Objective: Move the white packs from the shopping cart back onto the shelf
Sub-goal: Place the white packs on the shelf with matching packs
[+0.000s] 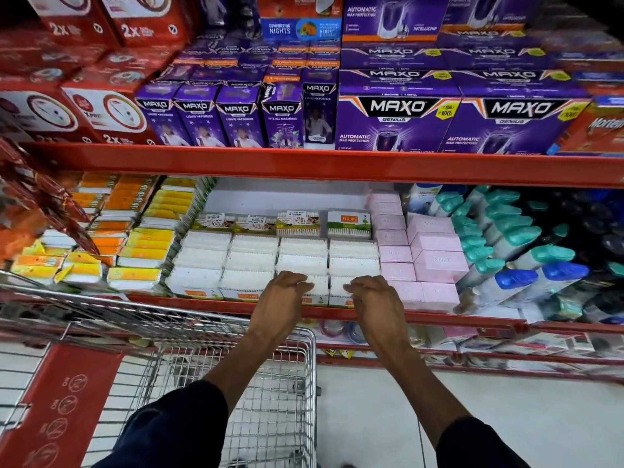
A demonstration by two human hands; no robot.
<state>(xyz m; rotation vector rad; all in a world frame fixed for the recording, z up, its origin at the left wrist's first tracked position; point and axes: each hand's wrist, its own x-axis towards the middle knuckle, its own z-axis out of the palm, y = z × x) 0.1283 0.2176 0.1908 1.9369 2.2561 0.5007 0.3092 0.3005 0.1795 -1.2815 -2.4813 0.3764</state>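
Cart (270, 383) looks empty. Both hands, left (280, 295) & right (371, 298), flat, holding nothing, pressing front white packs (317, 285); hard shove could topple rows.

Counted: two hands, left hand (282, 295) and right hand (373, 300); one shopping cart (236, 336); four columns of white packs (277, 261).

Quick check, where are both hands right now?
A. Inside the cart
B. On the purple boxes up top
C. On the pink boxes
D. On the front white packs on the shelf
D: the left hand and right hand rest fingers-down on the front row of white packs at the shelf edge, above the cart, left of the pink boxes.
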